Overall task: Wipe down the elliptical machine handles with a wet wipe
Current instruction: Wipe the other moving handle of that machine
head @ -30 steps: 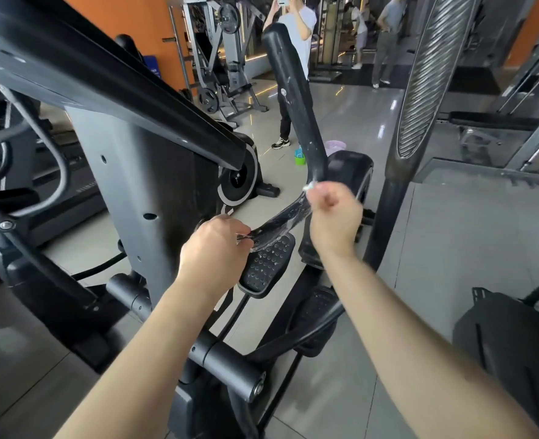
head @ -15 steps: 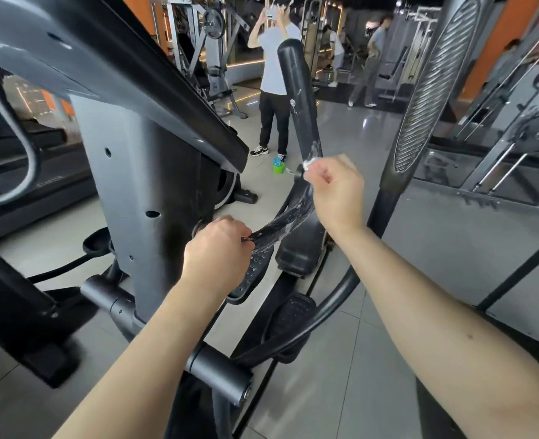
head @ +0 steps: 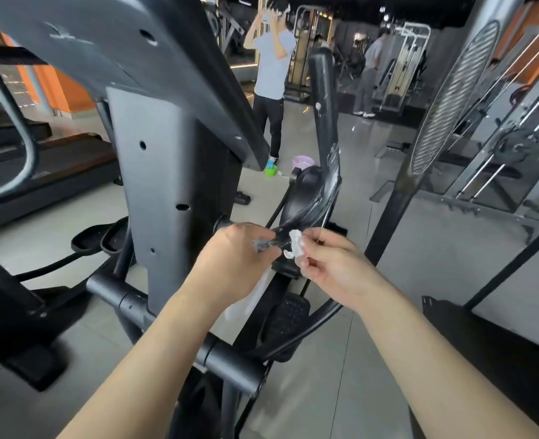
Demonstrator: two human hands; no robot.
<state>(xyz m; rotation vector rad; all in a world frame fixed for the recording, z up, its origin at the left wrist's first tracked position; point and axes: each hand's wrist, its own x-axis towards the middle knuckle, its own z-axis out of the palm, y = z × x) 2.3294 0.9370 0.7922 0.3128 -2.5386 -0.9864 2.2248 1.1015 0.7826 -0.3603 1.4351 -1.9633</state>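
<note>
Pinching the wipe (head: 294, 246), right hand (head: 336, 266) flanks left hand (head: 233, 263) gripping the handle (head: 323, 122) above grey floor (head: 322, 384).

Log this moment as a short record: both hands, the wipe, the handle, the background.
left hand: grips the lower end of the handle
right hand: pinches a crumpled white wipe at the handle, next to the left hand
handle: black, curved, wet streaks along its lower bend
background: pink bucket on the floor; a person stands beyond
</note>
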